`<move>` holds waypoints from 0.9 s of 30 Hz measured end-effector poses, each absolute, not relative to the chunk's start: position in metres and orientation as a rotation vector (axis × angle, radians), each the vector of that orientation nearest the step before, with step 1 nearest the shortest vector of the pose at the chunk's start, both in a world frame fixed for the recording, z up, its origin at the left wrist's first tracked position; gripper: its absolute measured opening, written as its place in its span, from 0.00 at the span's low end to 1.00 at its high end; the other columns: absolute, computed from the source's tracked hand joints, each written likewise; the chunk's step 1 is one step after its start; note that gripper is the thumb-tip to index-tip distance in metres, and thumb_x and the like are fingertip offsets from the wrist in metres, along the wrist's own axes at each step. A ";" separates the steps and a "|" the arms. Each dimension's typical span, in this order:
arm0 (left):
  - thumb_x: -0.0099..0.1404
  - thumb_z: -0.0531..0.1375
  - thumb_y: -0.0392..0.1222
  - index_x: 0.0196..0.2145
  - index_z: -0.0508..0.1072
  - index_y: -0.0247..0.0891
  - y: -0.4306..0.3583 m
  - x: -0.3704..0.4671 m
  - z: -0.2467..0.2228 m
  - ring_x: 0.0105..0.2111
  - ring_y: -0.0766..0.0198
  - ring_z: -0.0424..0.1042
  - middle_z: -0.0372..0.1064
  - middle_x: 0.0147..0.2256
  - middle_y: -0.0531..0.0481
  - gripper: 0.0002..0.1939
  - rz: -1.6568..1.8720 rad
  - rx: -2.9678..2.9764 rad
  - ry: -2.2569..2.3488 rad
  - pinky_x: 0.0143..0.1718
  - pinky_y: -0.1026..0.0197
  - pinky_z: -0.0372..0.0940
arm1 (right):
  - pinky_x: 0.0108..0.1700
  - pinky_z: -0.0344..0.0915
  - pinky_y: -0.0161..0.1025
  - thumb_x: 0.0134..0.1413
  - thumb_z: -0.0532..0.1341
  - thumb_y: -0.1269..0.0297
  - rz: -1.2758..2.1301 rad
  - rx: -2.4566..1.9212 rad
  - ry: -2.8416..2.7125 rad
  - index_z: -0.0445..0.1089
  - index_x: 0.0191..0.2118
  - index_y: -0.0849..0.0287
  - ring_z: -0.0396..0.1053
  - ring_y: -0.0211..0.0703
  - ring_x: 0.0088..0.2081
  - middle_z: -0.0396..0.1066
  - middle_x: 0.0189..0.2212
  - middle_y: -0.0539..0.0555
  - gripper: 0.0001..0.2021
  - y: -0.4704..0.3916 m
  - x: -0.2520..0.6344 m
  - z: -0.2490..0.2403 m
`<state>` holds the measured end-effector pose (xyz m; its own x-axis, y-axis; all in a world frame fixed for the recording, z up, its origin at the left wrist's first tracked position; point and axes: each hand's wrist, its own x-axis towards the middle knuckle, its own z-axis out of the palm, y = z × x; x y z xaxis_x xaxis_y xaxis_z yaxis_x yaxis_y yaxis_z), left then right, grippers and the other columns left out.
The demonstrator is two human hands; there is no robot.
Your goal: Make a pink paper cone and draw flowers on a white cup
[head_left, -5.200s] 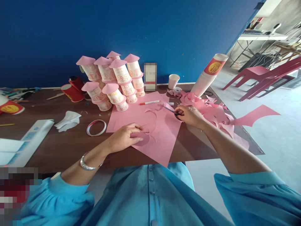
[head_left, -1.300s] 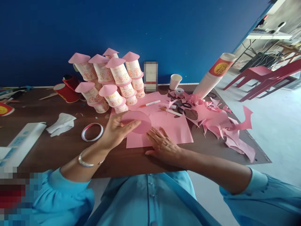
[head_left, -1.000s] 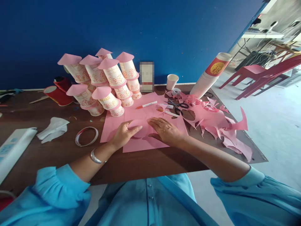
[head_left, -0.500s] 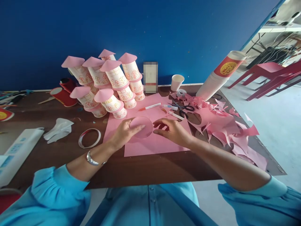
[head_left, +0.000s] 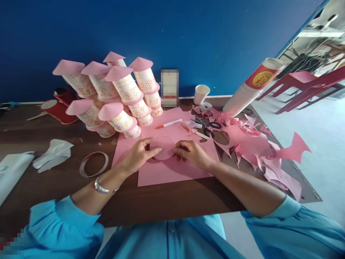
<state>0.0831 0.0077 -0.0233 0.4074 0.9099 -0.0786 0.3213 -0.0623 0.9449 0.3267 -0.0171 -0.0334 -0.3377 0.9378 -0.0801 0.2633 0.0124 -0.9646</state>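
Observation:
A pink paper disc (head_left: 162,147) is held up over pink paper sheets (head_left: 161,175) on the brown table. My left hand (head_left: 138,154) is closed on its left edge, thumb on top. At the disc's right edge, my right hand (head_left: 190,153) pinches it between thumb and fingers. Beyond the hands lie an orange-tipped marker (head_left: 169,124), a white glue-like tube (head_left: 193,125) and black-handled scissors (head_left: 208,125). To the left, several paper-cup towers (head_left: 129,91) with pink cone roofs and drawn flowers stand close together.
Pink paper scraps (head_left: 252,144) are heaped on the right, beside a leaning stack of paper cups (head_left: 246,88). A single white cup (head_left: 201,94) and a small tape roll (head_left: 206,107) are behind. On the left are a larger tape ring (head_left: 93,164), crumpled plastic (head_left: 54,154) and red cups (head_left: 58,111).
My right hand has moved in to the disc and taken hold of its right edge. My left hand keeps its grip. The view has shifted slightly.

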 end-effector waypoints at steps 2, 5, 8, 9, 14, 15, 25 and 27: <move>0.67 0.66 0.50 0.36 0.80 0.38 0.011 0.079 -0.031 0.31 0.62 0.71 0.73 0.31 0.51 0.12 0.882 1.873 1.174 0.33 0.61 0.69 | 0.37 0.69 0.38 0.69 0.62 0.46 0.989 -1.333 -1.914 0.78 0.37 0.58 0.77 0.44 0.34 0.81 0.33 0.56 0.20 -0.014 0.338 -0.027; 0.68 0.65 0.38 0.37 0.82 0.41 0.017 0.073 -0.041 0.34 0.62 0.72 0.69 0.34 0.50 0.04 1.172 2.379 1.131 0.37 0.61 0.69 | 0.43 0.70 0.41 0.72 0.60 0.59 0.311 -1.674 -2.191 0.79 0.51 0.57 0.79 0.50 0.45 0.82 0.50 0.61 0.13 -0.007 0.365 -0.011; 0.66 0.61 0.28 0.41 0.83 0.42 0.021 0.070 -0.049 0.35 0.63 0.72 0.68 0.34 0.50 0.14 1.257 2.656 1.043 0.36 0.62 0.68 | 0.43 0.71 0.44 0.72 0.56 0.64 -0.046 -2.148 -2.195 0.79 0.54 0.56 0.79 0.56 0.48 0.81 0.50 0.62 0.15 0.005 0.393 0.000; 0.66 0.60 0.25 0.42 0.83 0.43 0.021 0.070 -0.052 0.35 0.63 0.72 0.68 0.34 0.50 0.16 1.250 2.691 1.032 0.35 0.63 0.67 | 0.44 0.72 0.45 0.70 0.58 0.65 -0.067 -2.190 -2.178 0.78 0.56 0.57 0.78 0.58 0.51 0.80 0.52 0.63 0.16 0.010 0.400 0.001; 0.69 0.59 0.28 0.47 0.82 0.43 0.018 0.073 -0.061 0.31 0.67 0.73 0.71 0.33 0.52 0.16 1.075 2.709 0.988 0.32 0.67 0.66 | 0.53 0.71 0.47 0.67 0.57 0.69 -0.063 -2.282 -2.106 0.74 0.63 0.58 0.73 0.60 0.59 0.77 0.58 0.64 0.22 0.030 0.419 -0.013; 0.70 0.59 0.29 0.48 0.82 0.43 0.018 0.073 -0.063 0.32 0.67 0.74 0.72 0.34 0.52 0.16 1.008 2.715 0.978 0.32 0.67 0.67 | 0.52 0.71 0.47 0.66 0.58 0.69 -0.058 -2.280 -2.103 0.73 0.65 0.57 0.73 0.59 0.59 0.76 0.59 0.63 0.23 0.032 0.422 -0.017; 0.63 0.52 0.19 0.46 0.84 0.44 0.024 0.068 -0.072 0.41 0.63 0.79 0.73 0.45 0.47 0.28 0.756 2.752 0.918 0.37 0.64 0.71 | 0.44 0.69 0.45 0.65 0.59 0.71 -0.129 -2.232 -2.052 0.79 0.50 0.61 0.75 0.58 0.48 0.74 0.53 0.66 0.13 0.041 0.444 -0.031; 0.64 0.53 0.19 0.45 0.84 0.43 0.025 0.068 -0.071 0.41 0.63 0.77 0.72 0.44 0.47 0.27 0.825 2.735 0.907 0.37 0.64 0.71 | 0.44 0.69 0.46 0.64 0.58 0.72 -0.175 -2.220 -1.966 0.78 0.49 0.59 0.75 0.58 0.48 0.74 0.55 0.66 0.13 0.041 0.446 -0.031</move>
<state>0.0677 0.0248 -0.0712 0.6672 0.5889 0.4561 0.5096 -0.8075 0.2970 0.4464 0.0413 -0.0308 0.1233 0.9720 0.1999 0.9921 -0.1157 -0.0494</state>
